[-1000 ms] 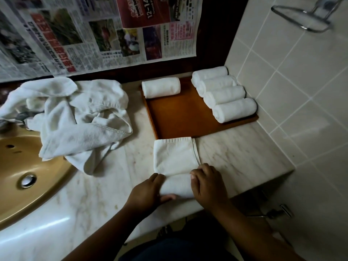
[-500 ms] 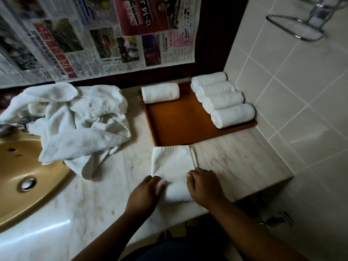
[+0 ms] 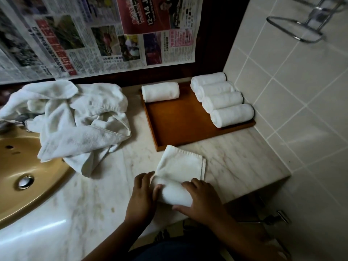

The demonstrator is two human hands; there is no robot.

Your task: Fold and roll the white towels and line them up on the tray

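Observation:
A folded white towel (image 3: 180,164) lies on the marble counter just in front of the brown wooden tray (image 3: 177,125). Its near end is rolled into a thick tube. My left hand (image 3: 141,198) grips the tube's left end and my right hand (image 3: 202,199) curls over its right end. On the tray, several rolled towels (image 3: 223,100) lie side by side along the right edge, and one more rolled towel (image 3: 160,91) lies at the back left corner.
A heap of loose white towels (image 3: 75,119) lies left of the tray, partly over the gold sink (image 3: 20,166). Newspaper (image 3: 98,34) covers the back wall. A tiled wall (image 3: 301,91) with a chrome rack (image 3: 301,25) closes the right side. The counter edge is near my hands.
The rolled part of the towel has grown thicker and moved away from me towards the tray; the flat part is shorter. Both hands followed the roll.

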